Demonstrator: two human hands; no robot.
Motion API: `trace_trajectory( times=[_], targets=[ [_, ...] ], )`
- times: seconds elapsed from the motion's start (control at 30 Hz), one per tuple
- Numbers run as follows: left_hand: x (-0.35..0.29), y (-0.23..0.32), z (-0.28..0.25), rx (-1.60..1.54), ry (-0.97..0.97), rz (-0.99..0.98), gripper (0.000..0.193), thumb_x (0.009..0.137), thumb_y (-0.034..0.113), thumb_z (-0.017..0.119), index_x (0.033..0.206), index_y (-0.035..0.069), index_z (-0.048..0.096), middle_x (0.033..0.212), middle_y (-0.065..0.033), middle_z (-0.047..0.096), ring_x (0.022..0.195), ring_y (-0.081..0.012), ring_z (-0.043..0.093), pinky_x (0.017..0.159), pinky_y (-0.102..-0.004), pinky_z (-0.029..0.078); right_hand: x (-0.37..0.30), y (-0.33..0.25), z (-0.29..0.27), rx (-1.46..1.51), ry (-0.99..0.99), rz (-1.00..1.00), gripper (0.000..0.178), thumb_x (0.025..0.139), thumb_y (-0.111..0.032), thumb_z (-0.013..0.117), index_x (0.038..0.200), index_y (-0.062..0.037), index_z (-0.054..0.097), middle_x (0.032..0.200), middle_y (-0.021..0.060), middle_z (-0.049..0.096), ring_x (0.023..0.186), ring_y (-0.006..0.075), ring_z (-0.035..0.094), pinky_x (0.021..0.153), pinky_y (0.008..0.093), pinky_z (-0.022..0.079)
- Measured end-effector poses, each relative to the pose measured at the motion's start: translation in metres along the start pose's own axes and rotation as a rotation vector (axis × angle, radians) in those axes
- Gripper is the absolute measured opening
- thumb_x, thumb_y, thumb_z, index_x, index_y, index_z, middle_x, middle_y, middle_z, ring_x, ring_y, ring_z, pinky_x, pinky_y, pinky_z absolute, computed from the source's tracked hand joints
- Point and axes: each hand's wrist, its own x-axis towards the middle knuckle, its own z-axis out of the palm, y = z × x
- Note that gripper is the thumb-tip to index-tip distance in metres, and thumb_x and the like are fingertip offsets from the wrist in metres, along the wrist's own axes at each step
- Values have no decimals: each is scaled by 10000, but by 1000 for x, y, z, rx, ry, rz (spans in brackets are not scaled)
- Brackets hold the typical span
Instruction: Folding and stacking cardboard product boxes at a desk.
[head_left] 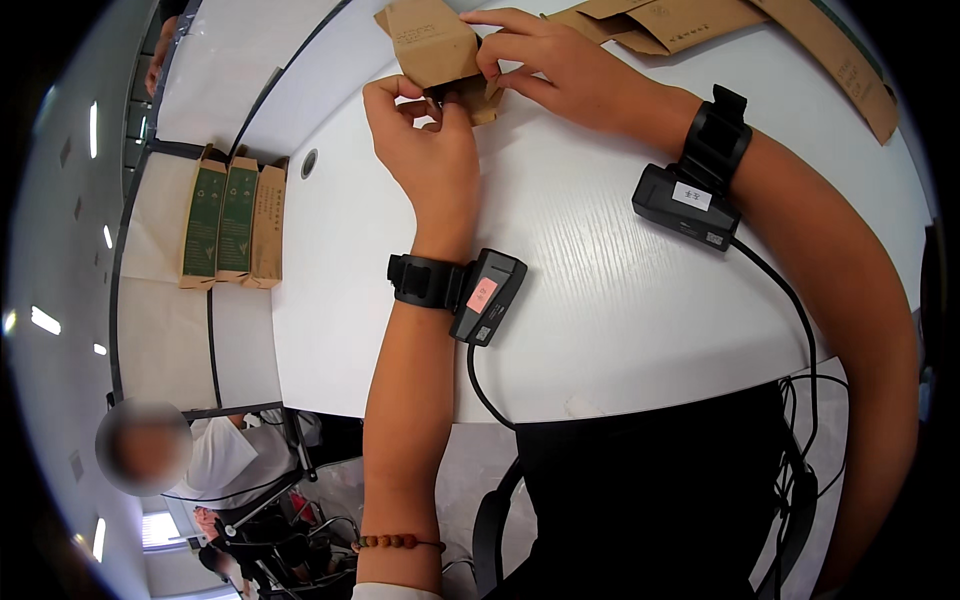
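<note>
A small brown cardboard box [432,45] is at the far edge of the white table [590,270], its near end open with a flap [486,108] folded out. At the left of that opening, my left hand [425,140] is closed, with bent fingers and thumb pinching the box's edge; some fingertips are hidden in the shadow of the opening. On the right side, my right hand [555,65] has its index finger along the box's top, while thumb and other fingers pinch the edge by the flap. Each wrist carries a black strapped device with a cable.
Flattened brown cardboard [690,22] and a long cardboard strip [840,75] lie at the far right. Two green-sided boxes [237,220] and a brown box [267,228] stand at the left by the partition [165,330]. A seated person [225,455] is at lower left.
</note>
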Motion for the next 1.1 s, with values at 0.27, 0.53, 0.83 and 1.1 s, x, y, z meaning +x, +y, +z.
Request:
trace_trajectory(
  times=[0.27, 0.53, 0.83, 1.1],
  targets=[
    [1, -3, -1, 154, -35, 97, 243, 890, -88, 586, 1082, 56, 630, 1066, -53, 564, 823, -158, 601, 674, -285, 521, 3, -12, -12, 126, -127, 133, 272, 903, 4, 613, 1172, -29, 588, 1431, 282, 485, 1250, 454, 539, 1029, 469, 457],
    [0, -6, -1, 178, -93, 166, 276, 899, -87, 555, 1110, 65, 648, 1037, -63, 538, 840, -174, 584, 664, -293, 520, 6, -15, -12, 114, -157, 97, 303, 895, -22, 633, 1196, -43, 601, 1460, 282, 470, 1269, 462, 532, 1047, 471, 463],
    [-1, 2, 1, -287, -63, -34, 237, 969, -42, 551, 1196, 19, 521, 1145, -91, 557, 933, -147, 583, 746, -295, 536, 5, -6, -3, 90, -85, 75, 126, 897, -53, 632, 1007, -45, 572, 1289, 218, 577, 1069, 370, 626, 875, 420, 514],
    [0, 4, 1, -254, -132, -17, 273, 962, -40, 569, 1230, 13, 564, 1159, -79, 572, 935, -126, 590, 750, -291, 542, 4, 5, -2, 2, -47, 13, 159, 900, -90, 628, 1045, -41, 583, 1103, 140, 653, 894, 285, 691, 777, 366, 543]
  ],
)
